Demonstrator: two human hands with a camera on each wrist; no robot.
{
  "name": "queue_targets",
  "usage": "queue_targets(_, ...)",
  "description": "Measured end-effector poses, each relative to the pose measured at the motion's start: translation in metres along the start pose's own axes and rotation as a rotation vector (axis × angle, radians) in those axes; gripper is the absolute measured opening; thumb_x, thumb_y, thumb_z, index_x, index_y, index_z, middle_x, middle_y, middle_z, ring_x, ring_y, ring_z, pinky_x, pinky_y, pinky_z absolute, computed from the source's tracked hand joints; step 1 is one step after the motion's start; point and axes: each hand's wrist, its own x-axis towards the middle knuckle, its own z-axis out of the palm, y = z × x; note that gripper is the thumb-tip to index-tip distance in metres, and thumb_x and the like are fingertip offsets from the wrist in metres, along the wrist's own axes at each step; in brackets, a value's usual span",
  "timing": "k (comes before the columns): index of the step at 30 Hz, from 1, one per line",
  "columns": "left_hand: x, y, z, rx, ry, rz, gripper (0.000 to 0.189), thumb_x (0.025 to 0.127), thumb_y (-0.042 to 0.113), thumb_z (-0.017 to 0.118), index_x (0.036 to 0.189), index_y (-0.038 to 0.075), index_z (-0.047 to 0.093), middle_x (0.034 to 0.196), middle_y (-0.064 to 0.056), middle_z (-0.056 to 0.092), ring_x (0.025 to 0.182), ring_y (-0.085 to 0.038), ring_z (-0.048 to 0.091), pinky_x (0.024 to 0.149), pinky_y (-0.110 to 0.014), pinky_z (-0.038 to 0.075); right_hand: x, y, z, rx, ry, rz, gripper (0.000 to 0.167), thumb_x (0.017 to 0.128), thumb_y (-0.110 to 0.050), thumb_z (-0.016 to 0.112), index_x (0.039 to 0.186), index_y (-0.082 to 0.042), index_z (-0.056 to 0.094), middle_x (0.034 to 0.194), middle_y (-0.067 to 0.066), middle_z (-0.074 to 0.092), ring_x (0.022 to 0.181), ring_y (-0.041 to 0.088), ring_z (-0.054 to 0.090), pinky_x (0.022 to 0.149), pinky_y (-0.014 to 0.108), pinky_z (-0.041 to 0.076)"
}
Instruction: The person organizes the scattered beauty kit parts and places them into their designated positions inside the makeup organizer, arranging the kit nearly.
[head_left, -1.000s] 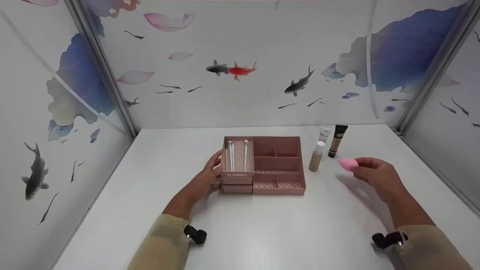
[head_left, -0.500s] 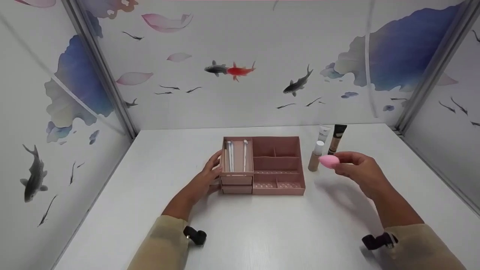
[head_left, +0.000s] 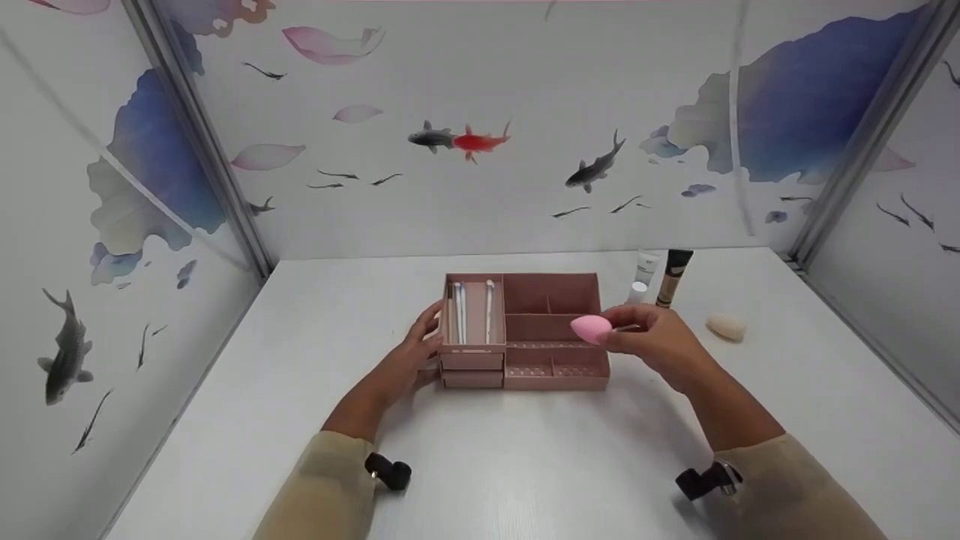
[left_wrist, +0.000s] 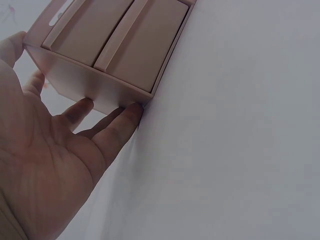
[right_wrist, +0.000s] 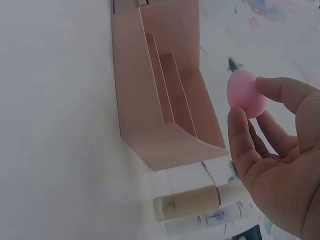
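A pink makeup organizer [head_left: 556,382] stands on the white table, with drawers at its left and stepped compartments at its right. My left hand [head_left: 403,358] touches its left wall; in the left wrist view the extended fingers [left_wrist: 120,129] lie along that side, below the drawer fronts [left_wrist: 142,47]. Between the thumb and fingers of my right hand [head_left: 660,346] is a pink makeup sponge [head_left: 591,329], held above the right edge of the organizer. The right wrist view shows the sponge [right_wrist: 245,93] raised clear of the compartments.
Slim white-handled brushes [head_left: 460,313] lie in the organizer's top left tray. Behind my right hand stand a white-capped bottle [head_left: 637,291], a white tube [head_left: 646,267] and a black-capped tube [head_left: 675,274]. A beige sponge [head_left: 726,328] rests on the table farther right.
My right hand has carried the pink sponge leftward, from beyond the bottles to the organizer's right edge. The beige sponge has come into view behind it. My left hand has stayed in place.
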Motion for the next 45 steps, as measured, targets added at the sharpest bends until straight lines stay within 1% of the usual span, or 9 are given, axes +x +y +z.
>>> queue_targets(4,0.000,0.001,0.001,0.000,0.003,-0.009,0.059,0.108,0.063,0.049,0.159,0.068,0.020,0.181,0.002,0.009,0.166,-0.040,0.025,0.127,-0.066,0.033,0.009,-0.007,0.017,0.003,-0.021,-0.001,0.045,0.092,-0.022,0.085,0.131,-0.007,0.071,0.124,0.008,0.071,0.111,0.023,0.066,0.097,0.033,0.058)
queue_targets(11,0.000,0.002,0.001,-0.017,0.012,-0.016,0.060,0.106,0.066,0.051,0.158,0.068,0.022,0.181,0.001,0.010,0.166,-0.041,0.024,0.128,-0.066,0.033,0.026,-0.017,0.046,-0.002,-0.014,0.053,0.040,0.089,-0.020,0.086,0.127,-0.014,0.074,0.131,0.010,0.069,0.119,0.027,0.063,0.104,0.045,0.058)
queue_targets(18,-0.004,0.000,-0.001,-0.013,0.008,-0.014,0.060,0.108,0.063,0.049,0.160,0.066,0.020,0.180,0.001,0.009,0.166,-0.041,0.024,0.127,-0.066,0.033,0.032,-0.014,0.067,0.008,-0.038,0.051,0.039,0.089,-0.023,0.089,0.125,-0.017,0.076,0.131,0.010,0.071,0.117,0.028,0.066,0.095,0.036,0.061)
queue_targets(24,-0.004,0.001,0.000,0.000,0.016,-0.010,0.058,0.109,0.061,0.048,0.159,0.067,0.021,0.180,0.000,0.011,0.165,-0.041,0.025,0.127,-0.067,0.033,0.033,0.000,0.072,0.046,-0.049,0.069,0.036,0.091,-0.021,0.086,0.125,-0.016,0.076,0.129,0.009,0.071,0.107,0.026,0.068,0.090,0.037,0.062)
queue_targets(29,-0.003,0.000,0.000,0.005,0.012,-0.013,0.057,0.109,0.063,0.047,0.159,0.068,0.020,0.181,0.000,0.010,0.165,-0.042,0.024,0.127,-0.067,0.033,0.037,0.008,0.078,-0.021,-0.044,0.078,0.030,0.091,-0.023,0.087,0.119,-0.018,0.079,0.119,0.006,0.075,0.096,0.023,0.068,0.081,0.033,0.060)
queue_targets(34,-0.004,-0.001,-0.002,-0.005,0.028,-0.007,0.058,0.109,0.062,0.048,0.159,0.067,0.020,0.181,0.000,0.010,0.165,-0.042,0.025,0.127,-0.067,0.033,0.040,0.009,0.085,-0.065,-0.066,0.083,0.029,0.089,-0.024,0.090,0.117,-0.019,0.082,0.115,0.005,0.077,0.098,0.022,0.073,0.087,0.033,0.063)
queue_targets(37,-0.003,0.000,-0.001,-0.003,0.024,-0.004,0.059,0.109,0.061,0.048,0.161,0.064,0.019,0.181,-0.002,0.009,0.165,-0.044,0.024,0.127,-0.067,0.033,0.039,0.008,0.086,-0.116,-0.046,0.083,0.027,0.088,-0.024,0.091,0.113,-0.021,0.084,0.115,0.003,0.077,0.102,0.022,0.071,0.088,0.033,0.063)
queue_targets(41,-0.002,0.001,0.001,0.014,0.020,0.001,0.062,0.109,0.062,0.047,0.163,0.061,0.017,0.181,-0.004,0.009,0.164,-0.047,0.024,0.126,-0.068,0.033,0.039,0.011,0.086,-0.197,-0.031,0.062,0.025,0.086,-0.022,0.092,0.110,-0.023,0.085,0.115,0.002,0.077,0.107,0.022,0.069,0.091,0.034,0.061)
queue_targets(45,-0.001,0.002,0.002,0.003,0.021,-0.003,0.060,0.109,0.062,0.048,0.161,0.064,0.020,0.180,-0.002,0.011,0.165,-0.044,0.025,0.127,-0.067,0.033,0.038,0.012,0.087,-0.251,-0.023,0.026,0.025,0.085,-0.021,0.093,0.109,-0.022,0.085,0.111,0.001,0.078,0.105,0.022,0.069,0.094,0.037,0.061)
